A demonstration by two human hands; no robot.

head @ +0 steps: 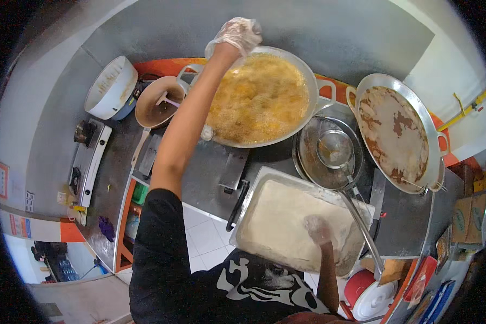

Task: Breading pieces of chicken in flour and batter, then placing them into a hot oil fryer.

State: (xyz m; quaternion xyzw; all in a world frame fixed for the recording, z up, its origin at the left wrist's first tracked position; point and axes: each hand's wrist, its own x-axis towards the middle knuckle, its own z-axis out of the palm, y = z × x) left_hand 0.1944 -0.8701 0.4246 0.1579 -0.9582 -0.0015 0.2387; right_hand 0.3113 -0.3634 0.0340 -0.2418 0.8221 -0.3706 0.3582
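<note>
My left hand (239,35), in a clear plastic glove with brownish residue, is raised over the back left rim of a large two-handled wok (263,99) of bubbling yellow-brown oil. Its fingers are curled; whether it holds anything cannot be told. My right hand (318,229), pale with powder and blurred, is at the surface of the whitish flour (283,210) in a rectangular metal tray (243,218). Its fingers cannot be made out clearly. A wire-mesh strainer (335,149) rests on round metal pans behind the tray, its long handle crossing the tray's right side.
A second wok (395,129) with brown liquid and pale foam stands at the right. Left of the large wok are a brown pan (158,103) with a utensil, a white pot (111,87) and a portable gas stove (90,162). A red container (358,285) is low at the right.
</note>
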